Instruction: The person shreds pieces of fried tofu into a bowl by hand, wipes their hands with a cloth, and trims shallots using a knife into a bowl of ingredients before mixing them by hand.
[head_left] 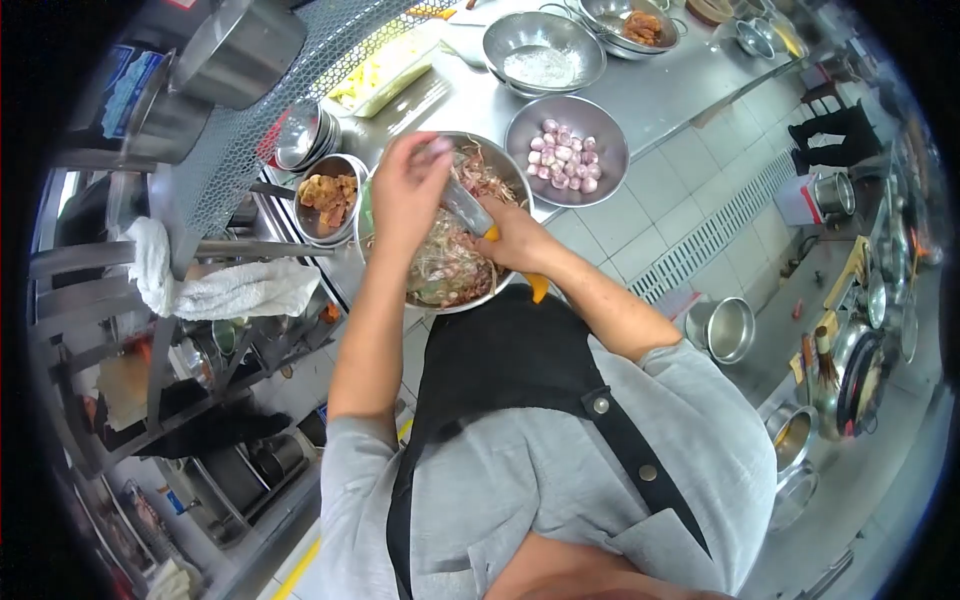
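The right hand [512, 240] is closed on the yellow handle [492, 234] of a knife, its blade [466, 206] angled up and to the left towards the other hand. The left hand [412, 185] is curled above the tip, fingers bent inward; whether it pinches something small cannot be told. Both grips are over a wide metal bowl [526, 192] of papery reddish peelings [450, 262], whose rim curves round them on every side. The near rim comes close to the black apron [505, 340], leaving little room on that side; the space above the peelings is open.

Peeled shallots [562, 160] lie in a grey bowl [612, 130] just beyond the right hand, to the far right. That bowl is at the right edge of the counter [652, 95], with floor tiles [655, 180] showing past it.

Just left of the peelings bowl is a smaller bowl [346, 236] of brown pieces [328, 198], with stacked bowls [308, 136] behind it. Farther off are a clear tray [405, 88] of yellow pieces [368, 80] and a metal basin [497, 48] holding something white [540, 66]. Bare counter shows between the tray and the basin. A perforated metal panel [262, 110] bounds the left side, and a white towel [245, 290] hangs on a rail near the left forearm.
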